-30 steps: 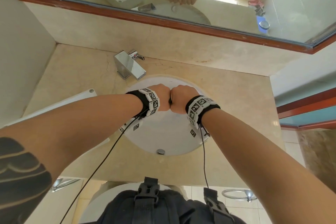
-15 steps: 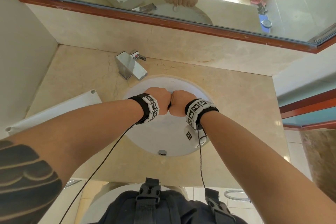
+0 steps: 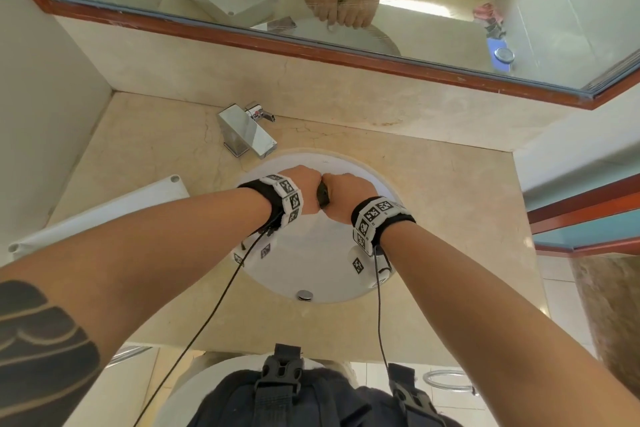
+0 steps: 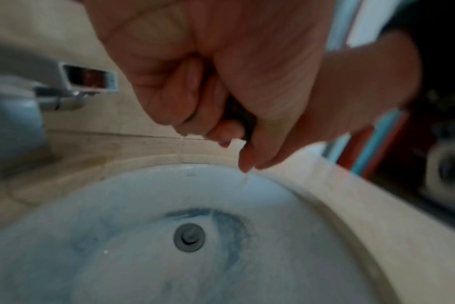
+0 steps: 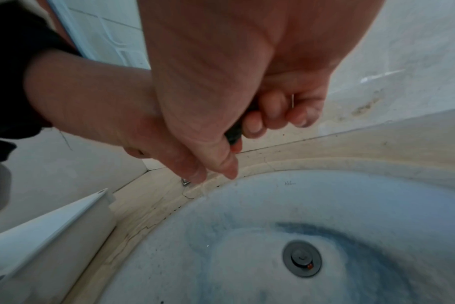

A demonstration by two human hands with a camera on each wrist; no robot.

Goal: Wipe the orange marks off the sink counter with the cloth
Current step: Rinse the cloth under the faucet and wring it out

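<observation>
At the far left a long white plastic tray point(image 3: 93, 215) leans over the edge of the beige marble sink counter point(image 3: 149, 142), and behind it the square chrome tap point(image 3: 247, 133) points into the round white basin point(image 3: 311, 263). Both fists are held over that basin rather than over the stone, which, as I judge it, is so that whatever is squeezed out drains away: the left wrist view shows thin drips running off the knuckles toward the grey drain plug point(image 4: 189, 237).

The left hand point(image 3: 304, 189) is clenched tight, fingers curled into the palm around one end of a small dark cloth point(image 3: 322, 193). Only a narrow dark sliver of it shows between the two fists. Touching it, knuckle to knuckle, the right hand point(image 3: 348, 194) is clenched just as tight on the other end; the right wrist view shows the same dark strip pinched under its curled fingers point(image 5: 273, 111). This looks like wringing.

Further right, faint orange-brown marks point(image 3: 384, 122) lie along the seam where counter meets back wall, well apart from the cloth and not yet wiped.
</observation>
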